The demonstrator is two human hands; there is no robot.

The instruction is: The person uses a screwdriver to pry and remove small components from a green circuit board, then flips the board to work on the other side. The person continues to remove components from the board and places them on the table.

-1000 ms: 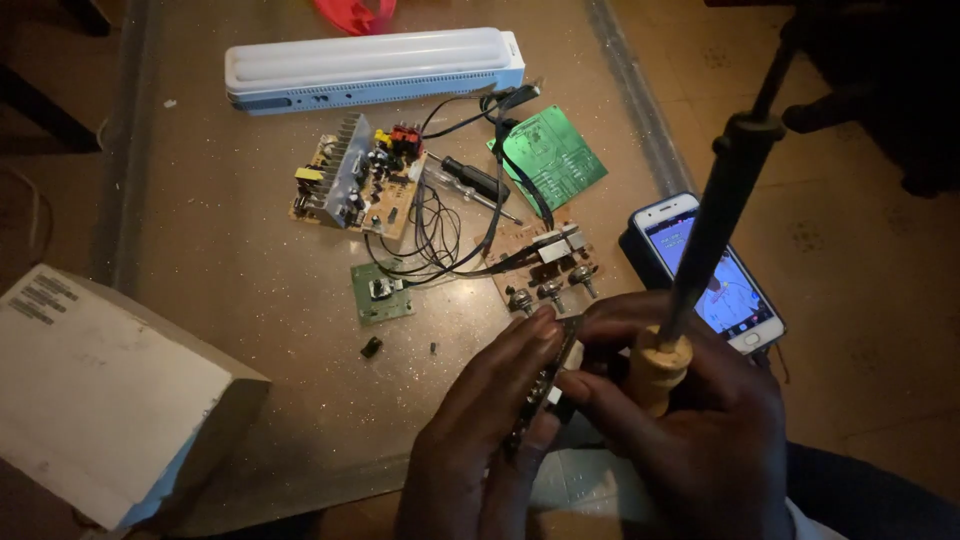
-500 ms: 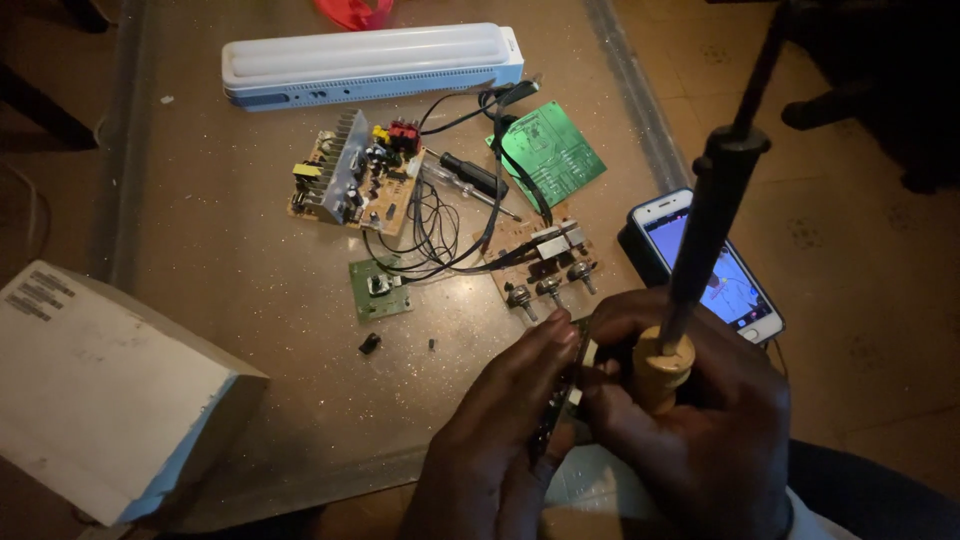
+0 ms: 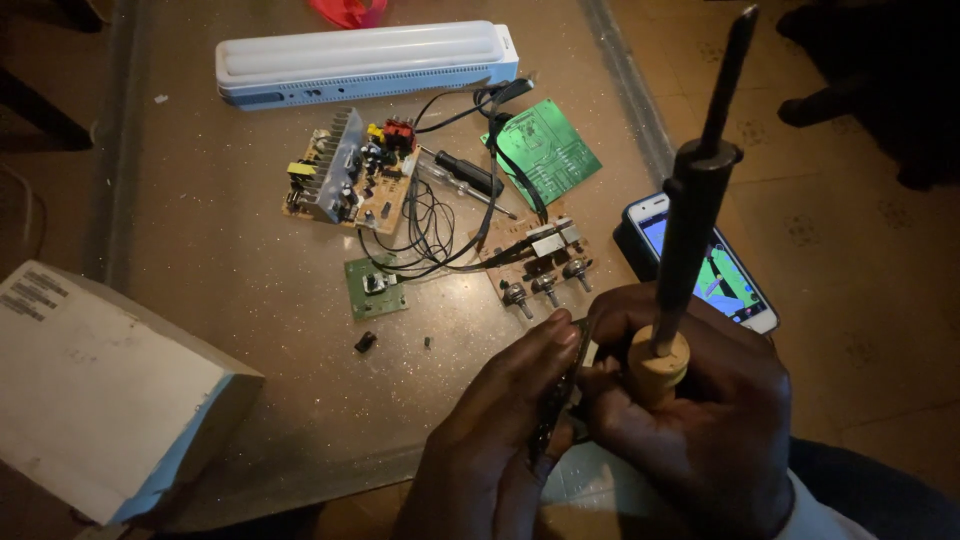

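My left hand (image 3: 495,440) and my right hand (image 3: 690,410) are together at the table's near edge, pinching a small dark circuit part (image 3: 557,395) between the fingers. A soldering iron (image 3: 690,230) with a pale wooden collar and a long black handle sticks up from my right hand's grip. The part is mostly hidden by my fingers.
On the brown table (image 3: 220,250) lie a circuit board with a heat sink (image 3: 348,180), a green board (image 3: 543,150), a small green board (image 3: 375,288), a knob board (image 3: 537,260), tangled black wires, a screwdriver (image 3: 470,178), a white lamp (image 3: 360,62), a lit phone (image 3: 705,265) and a cardboard box (image 3: 100,390).
The view has shifted slightly. My hands stay clasped on the part, and the soldering iron's handle has tilted a little more upright.
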